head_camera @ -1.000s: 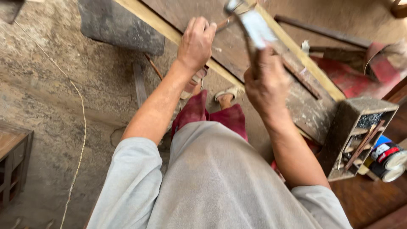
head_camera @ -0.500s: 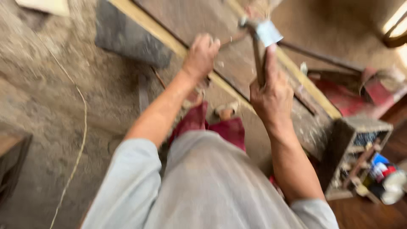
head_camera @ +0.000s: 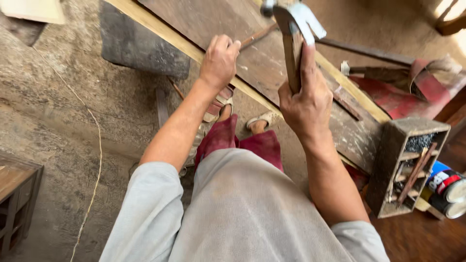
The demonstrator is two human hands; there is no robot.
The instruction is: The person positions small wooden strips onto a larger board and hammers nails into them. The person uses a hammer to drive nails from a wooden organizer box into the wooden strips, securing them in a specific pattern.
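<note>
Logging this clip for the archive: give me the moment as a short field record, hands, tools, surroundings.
Setting: dirt floor, seen from above
Left hand: left hand resting on the wooden board, fingers pinching what looks like a thin nail
Right hand: right hand gripping the wooden handle of a claw hammer, raised above the board
Board edge: pale wooden strip
Right side: wooden box with compartments of nails and rods; cans beside it
Feet: sandals

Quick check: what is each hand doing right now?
Left hand: closed, pinching a thin rod against the board.
Right hand: closed on the hammer handle.
</note>
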